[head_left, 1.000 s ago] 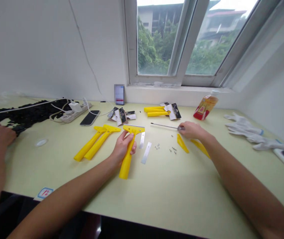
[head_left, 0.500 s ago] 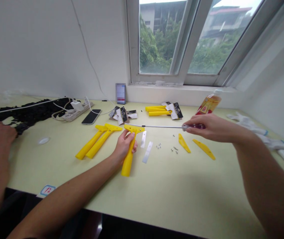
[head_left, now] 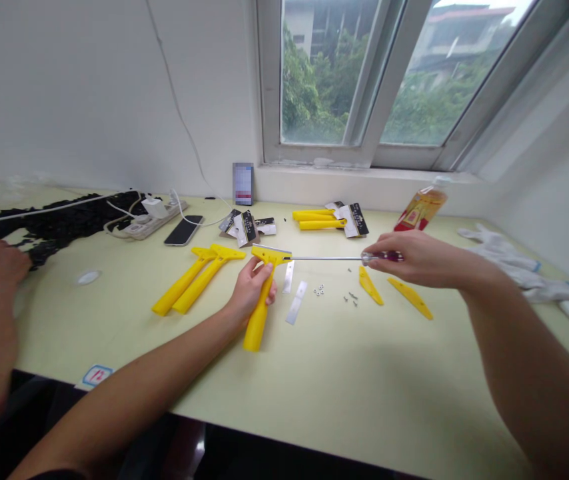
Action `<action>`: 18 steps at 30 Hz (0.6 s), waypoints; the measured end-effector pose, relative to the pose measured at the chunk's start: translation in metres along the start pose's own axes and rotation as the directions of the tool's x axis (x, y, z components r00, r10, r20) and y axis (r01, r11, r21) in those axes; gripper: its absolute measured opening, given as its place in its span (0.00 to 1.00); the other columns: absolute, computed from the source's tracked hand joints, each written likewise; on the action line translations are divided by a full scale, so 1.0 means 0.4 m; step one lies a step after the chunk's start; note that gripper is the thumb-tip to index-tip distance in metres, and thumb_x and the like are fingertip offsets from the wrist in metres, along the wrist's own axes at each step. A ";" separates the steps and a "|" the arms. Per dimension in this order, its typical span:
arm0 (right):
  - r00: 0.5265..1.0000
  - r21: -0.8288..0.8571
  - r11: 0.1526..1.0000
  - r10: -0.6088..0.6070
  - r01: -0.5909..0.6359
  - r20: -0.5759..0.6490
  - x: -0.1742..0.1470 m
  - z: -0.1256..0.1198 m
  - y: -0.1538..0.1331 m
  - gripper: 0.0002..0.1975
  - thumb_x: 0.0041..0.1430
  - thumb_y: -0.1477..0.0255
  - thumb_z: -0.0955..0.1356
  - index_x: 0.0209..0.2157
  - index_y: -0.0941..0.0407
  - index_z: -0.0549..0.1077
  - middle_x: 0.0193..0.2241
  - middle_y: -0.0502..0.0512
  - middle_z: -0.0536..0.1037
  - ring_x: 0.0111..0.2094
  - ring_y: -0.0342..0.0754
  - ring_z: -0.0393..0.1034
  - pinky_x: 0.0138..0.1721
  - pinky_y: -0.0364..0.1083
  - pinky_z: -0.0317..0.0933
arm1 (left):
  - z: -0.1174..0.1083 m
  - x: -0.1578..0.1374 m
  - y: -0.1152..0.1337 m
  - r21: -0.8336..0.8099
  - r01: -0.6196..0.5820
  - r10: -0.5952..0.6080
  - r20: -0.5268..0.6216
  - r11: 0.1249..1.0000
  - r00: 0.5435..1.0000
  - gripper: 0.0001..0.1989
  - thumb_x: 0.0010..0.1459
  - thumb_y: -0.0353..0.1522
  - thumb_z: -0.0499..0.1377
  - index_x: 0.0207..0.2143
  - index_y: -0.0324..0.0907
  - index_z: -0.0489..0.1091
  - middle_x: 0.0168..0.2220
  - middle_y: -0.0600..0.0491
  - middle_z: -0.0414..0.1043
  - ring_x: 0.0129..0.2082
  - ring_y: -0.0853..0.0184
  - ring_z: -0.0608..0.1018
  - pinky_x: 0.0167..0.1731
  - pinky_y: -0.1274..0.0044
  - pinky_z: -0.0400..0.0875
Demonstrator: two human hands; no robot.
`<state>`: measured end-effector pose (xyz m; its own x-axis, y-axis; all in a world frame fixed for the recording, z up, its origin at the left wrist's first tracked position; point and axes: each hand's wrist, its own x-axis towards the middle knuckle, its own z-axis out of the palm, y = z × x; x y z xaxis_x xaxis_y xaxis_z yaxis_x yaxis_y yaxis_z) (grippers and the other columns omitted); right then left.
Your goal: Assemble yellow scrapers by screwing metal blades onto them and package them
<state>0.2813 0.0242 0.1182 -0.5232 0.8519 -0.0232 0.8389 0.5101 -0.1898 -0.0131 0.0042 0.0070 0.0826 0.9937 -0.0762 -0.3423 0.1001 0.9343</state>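
We have our left hand (head_left: 249, 291) closed around the neck of a yellow plastic T-shaped scraper (head_left: 256, 325), thumb on top, its broad head away from us and the handle's end towards us over the pale yellow-green bench (head_left: 324, 380). A thin silvery metal strip (head_left: 273, 249) runs along the head's far edge. Our right hand (head_left: 412, 257) is curled around the dark red handle of a long screwdriver with a slim metal shaft (head_left: 327, 259), which reaches across nearly level, its dark tip at the right end of the head. We cannot tell whether the tip sits in a screw.

To do this well, we should raise the screwdriver's handle until the shaft stands square to the head; at a shallow angle, the tip could slip out and mark the plastic. We should press lightly along the shaft before turning, and brace the scraper firmly so that it does not twist, our left fingers clear of both the metal edge and the tip.

Two loose flat silver metal strips (head_left: 296, 303) lie just right of the scraper, with small metal nuts (head_left: 319, 291) and small metal screws (head_left: 352, 298) further right, near two flat yellow plastic plates (head_left: 370, 287). We do best to work without brushing these small parts aside.
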 end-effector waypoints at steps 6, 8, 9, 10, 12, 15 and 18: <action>1.000 0.018 1.000 0.016 -0.016 0.024 0.001 0.002 -0.001 0.18 0.60 0.58 0.63 0.39 0.53 0.81 0.37 0.56 0.82 0.35 0.51 0.75 0.35 0.47 0.64 | 0.001 -0.002 -0.001 -0.018 0.015 -0.014 0.009 1.000 1.000 0.20 0.49 0.38 0.66 0.40 0.43 0.63 0.26 0.59 0.66 0.14 0.77 0.67 0.10 0.84 0.56; 0.997 0.030 0.999 0.026 -0.028 0.070 0.001 0.000 0.000 0.19 0.61 0.58 0.63 0.39 0.52 0.80 0.36 0.55 0.82 0.34 0.50 0.74 0.35 0.47 0.63 | 0.000 -0.003 -0.002 -0.020 0.014 -0.014 0.013 1.000 1.000 0.20 0.49 0.38 0.66 0.40 0.43 0.63 0.26 0.60 0.66 0.14 0.77 0.67 0.10 0.84 0.55; 0.995 0.040 0.999 0.033 -0.037 0.094 0.001 -0.001 0.000 0.19 0.61 0.57 0.62 0.39 0.52 0.80 0.36 0.55 0.82 0.34 0.50 0.74 0.34 0.47 0.63 | -0.001 -0.003 -0.002 -0.022 0.016 -0.016 0.016 1.000 1.000 0.19 0.49 0.38 0.66 0.40 0.43 0.63 0.25 0.60 0.66 0.13 0.77 0.66 0.10 0.84 0.55; 0.993 0.052 0.997 0.043 -0.049 0.113 0.001 -0.002 0.001 0.20 0.61 0.56 0.62 0.40 0.52 0.80 0.36 0.54 0.82 0.33 0.50 0.74 0.34 0.47 0.63 | -0.002 -0.003 -0.003 -0.026 0.022 -0.022 0.019 0.999 1.000 0.19 0.50 0.38 0.66 0.41 0.43 0.63 0.25 0.60 0.66 0.14 0.77 0.66 0.10 0.84 0.55; 0.988 0.087 0.993 0.064 -0.077 0.140 0.001 -0.003 0.003 0.21 0.60 0.55 0.63 0.40 0.52 0.81 0.36 0.54 0.82 0.33 0.51 0.74 0.33 0.47 0.64 | -0.004 -0.002 -0.005 -0.044 0.045 -0.044 0.024 0.998 0.999 0.19 0.50 0.37 0.66 0.41 0.44 0.63 0.26 0.59 0.66 0.14 0.77 0.66 0.10 0.85 0.55; 0.985 0.133 0.987 0.065 -0.087 0.161 0.000 -0.003 0.011 0.22 0.58 0.53 0.63 0.40 0.51 0.81 0.35 0.53 0.82 0.31 0.50 0.73 0.30 0.47 0.63 | -0.007 -0.002 -0.006 -0.094 0.089 -0.087 0.031 0.992 0.996 0.20 0.49 0.37 0.66 0.41 0.43 0.62 0.27 0.59 0.67 0.14 0.78 0.66 0.11 0.85 0.54; 0.985 0.135 0.989 0.044 -0.067 0.167 -0.004 -0.004 0.021 0.24 0.58 0.51 0.62 0.40 0.51 0.82 0.30 0.52 0.81 0.28 0.50 0.72 0.27 0.46 0.61 | -0.006 -0.004 -0.007 -0.121 0.102 -0.098 0.038 0.987 0.994 0.21 0.47 0.36 0.67 0.40 0.43 0.62 0.27 0.60 0.66 0.15 0.78 0.66 0.11 0.85 0.54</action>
<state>0.2894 0.0273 0.1180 -0.5036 0.8415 -0.1955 0.8442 0.4313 -0.3182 -0.0143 0.0027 0.0037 0.1514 0.9763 -0.1545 -0.4427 0.2068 0.8725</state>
